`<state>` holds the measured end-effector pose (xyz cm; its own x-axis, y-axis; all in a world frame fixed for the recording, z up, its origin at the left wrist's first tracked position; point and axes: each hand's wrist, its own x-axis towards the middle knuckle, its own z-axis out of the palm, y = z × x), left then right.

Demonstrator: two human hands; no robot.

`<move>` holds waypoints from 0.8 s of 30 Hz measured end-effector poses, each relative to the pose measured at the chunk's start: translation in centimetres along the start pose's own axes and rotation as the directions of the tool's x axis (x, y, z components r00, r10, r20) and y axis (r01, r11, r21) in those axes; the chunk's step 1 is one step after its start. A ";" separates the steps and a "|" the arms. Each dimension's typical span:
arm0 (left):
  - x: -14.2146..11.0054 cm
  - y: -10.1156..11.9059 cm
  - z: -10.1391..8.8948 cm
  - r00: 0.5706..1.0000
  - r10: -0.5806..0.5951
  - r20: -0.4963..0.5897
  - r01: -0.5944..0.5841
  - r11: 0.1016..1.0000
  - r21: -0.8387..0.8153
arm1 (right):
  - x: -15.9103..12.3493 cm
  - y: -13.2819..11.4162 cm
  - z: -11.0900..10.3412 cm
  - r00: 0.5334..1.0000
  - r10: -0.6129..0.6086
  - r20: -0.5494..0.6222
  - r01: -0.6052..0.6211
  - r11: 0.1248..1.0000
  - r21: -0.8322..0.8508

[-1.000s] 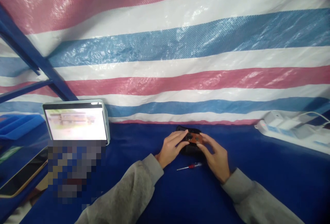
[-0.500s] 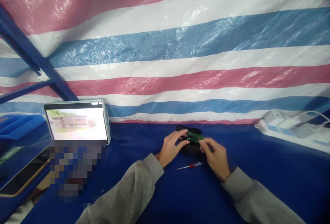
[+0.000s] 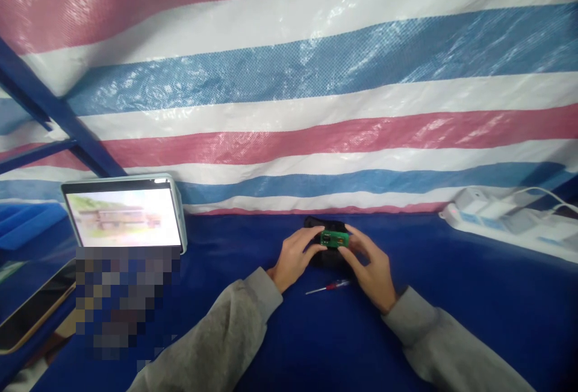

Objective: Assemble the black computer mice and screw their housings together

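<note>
A small green circuit board is pinched from both sides over a black housing that rests on the blue table cover. My left hand grips the board's left end with thumb and fingers, its palm against the housing. My right hand holds the right end of the board with curled fingers. A thin screwdriver with a red handle lies on the cover just in front of both hands, between my wrists.
A tablet stands lit at the left, with a phone lying flat near the left edge and a blue bin behind. A white power strip with plugs sits at the right. A striped tarp closes the back.
The board showed a brown face one second ago and now shows its green face, so it was turned over between my hands. The view shifted slightly to the right.
</note>
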<state>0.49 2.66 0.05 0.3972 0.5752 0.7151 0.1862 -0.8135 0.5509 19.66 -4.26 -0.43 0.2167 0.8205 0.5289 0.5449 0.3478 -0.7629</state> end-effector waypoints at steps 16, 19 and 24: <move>0.1 0.3 -0.3 0.999 0.031 -0.010 -0.031 0.999 0.009 | -0.1 -0.4 -0.2 0.997 -0.062 0.046 0.065 0.996 -0.059; 0.2 0.5 -0.4 0.997 0.083 -0.004 -0.083 0.996 -0.012 | 0.1 -0.7 -0.4 0.996 -0.080 0.035 0.082 0.994 -0.071; 0.1 0.9 -0.4 0.989 0.143 0.024 -0.144 0.989 0.035 | 0.4 -1.1 -0.6 0.989 -0.146 -0.019 0.144 0.987 -0.078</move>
<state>0.39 2.04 0.80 0.4408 0.4504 0.7764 0.1586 -0.8904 0.4266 19.62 -4.63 0.86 0.1502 0.7524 0.6414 0.6317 0.4260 -0.6477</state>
